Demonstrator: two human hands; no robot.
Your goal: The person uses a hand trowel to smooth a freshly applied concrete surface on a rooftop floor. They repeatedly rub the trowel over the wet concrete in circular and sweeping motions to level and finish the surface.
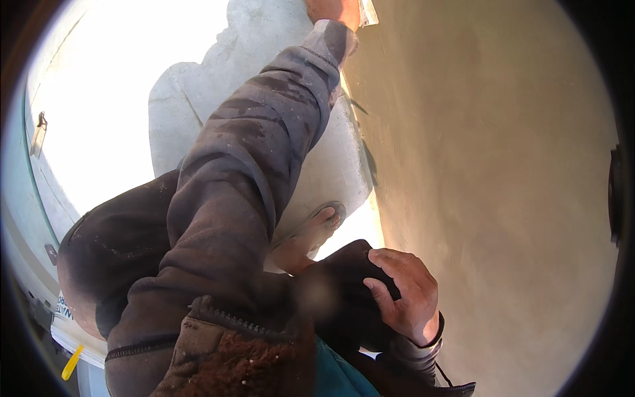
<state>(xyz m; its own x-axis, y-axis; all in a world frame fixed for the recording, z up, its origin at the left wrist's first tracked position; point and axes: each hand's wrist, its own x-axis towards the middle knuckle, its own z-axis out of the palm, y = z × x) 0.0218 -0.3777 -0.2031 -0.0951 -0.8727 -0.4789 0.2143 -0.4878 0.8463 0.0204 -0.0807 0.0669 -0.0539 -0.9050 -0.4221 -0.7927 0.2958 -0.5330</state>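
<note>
At the top edge, my left hand reaches out on a grey sleeved arm, beside a small pale flat object against the beige wall; its fingers are mostly cut off, so its grip is unclear. Lower right, my right hand rests on my dark-trousered knee, thumb and fingers apart and slightly curved, holding nothing. My bare toes in a sandal show on the pale floor beside the wall.
A pale, sunlit floor fills the left, partly shadowed. A small metal piece lies at far left. A white bucket with a yellow handle sits behind my left leg at lower left. The wall runs along my right.
</note>
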